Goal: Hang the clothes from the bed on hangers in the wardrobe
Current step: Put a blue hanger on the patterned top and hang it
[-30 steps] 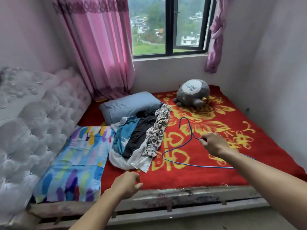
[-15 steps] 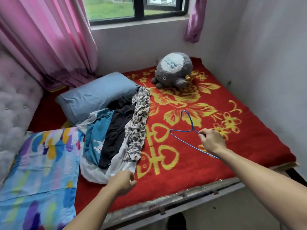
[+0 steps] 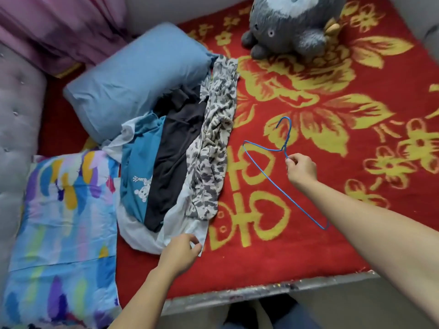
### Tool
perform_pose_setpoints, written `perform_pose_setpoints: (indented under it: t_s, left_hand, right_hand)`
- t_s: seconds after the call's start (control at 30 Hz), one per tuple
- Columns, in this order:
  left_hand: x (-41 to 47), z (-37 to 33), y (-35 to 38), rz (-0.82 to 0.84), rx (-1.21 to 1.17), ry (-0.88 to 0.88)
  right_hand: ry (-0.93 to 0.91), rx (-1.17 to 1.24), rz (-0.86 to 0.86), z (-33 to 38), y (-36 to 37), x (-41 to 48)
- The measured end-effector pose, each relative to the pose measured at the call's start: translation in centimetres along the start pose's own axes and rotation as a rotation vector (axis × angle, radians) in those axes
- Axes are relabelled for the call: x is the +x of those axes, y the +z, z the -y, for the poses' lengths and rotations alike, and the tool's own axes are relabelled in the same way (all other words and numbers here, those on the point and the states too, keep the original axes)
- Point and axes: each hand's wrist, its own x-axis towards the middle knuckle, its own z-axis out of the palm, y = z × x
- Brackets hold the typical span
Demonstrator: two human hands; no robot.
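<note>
A pile of clothes lies on the red bed cover [image 3: 308, 233]: a white garment [image 3: 142, 233] underneath, a teal shirt [image 3: 140, 167], a black garment [image 3: 173, 157] and a grey patterned one [image 3: 213, 148]. My right hand [image 3: 300, 168] pinches a thin blue wire hanger [image 3: 263, 172] near its neck, holding it just above the cover to the right of the pile. My left hand [image 3: 183, 250] hovers at the near corner of the white garment, fingers loosely curled and apart. Whether it touches the cloth is unclear.
A blue pillow [image 3: 133, 74] and a multicoloured pillow [image 3: 61, 224] lie left of the pile. A grey plush toy [image 3: 289, 27] sits at the far side. The padded headboard [image 3: 16, 129] is at left, a pink curtain [image 3: 59, 27] behind. The bed's metal edge [image 3: 261, 293] runs along the front.
The view has dropped and closed in on the bed. My left hand reached forward to the white garment's corner. My right hand kept the hanger, now tilted more on edge.
</note>
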Motion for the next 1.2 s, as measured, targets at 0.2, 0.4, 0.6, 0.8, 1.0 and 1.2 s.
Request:
perform_pose_setpoints:
  t_s: [0.2, 0.4, 0.6, 0.8, 1.0, 1.2]
  left_hand:
    - [10.8, 2.4, 6.1, -0.069, -0.048, -0.085]
    - [20.1, 5.4, 9.3, -0.304, 0.076, -0.002]
    - [20.2, 6.9, 12.2, -0.401, 0.024, 0.157]
    - [12.6, 7.5, 15.6, -0.371, -0.108, 0.268]
    - [11.6, 10.5, 17.0, -0.376, -0.234, 0.142]
    - [11.8, 11.5, 13.3, -0.402, -0.451, 0.006]
  right_hand:
    - [0.149, -0.204, -0.004, -8.7, 5.4, 7.0]
    - [0.029, -0.503, -0.048, -11.9, 6.2, 7.3]
    - [-0.391, -0.45, 0.168, -6.5, 14.5, 2.4]
    - [-0.807, -0.542, 0.273, 3.6, 23.8, 0.7]
    - [-1.033, -1.122, 0.586, 4.1, 27.5, 1.7]
    - [-0.884, -1.057, 0.589, -4.9, 20.0, 1.1]
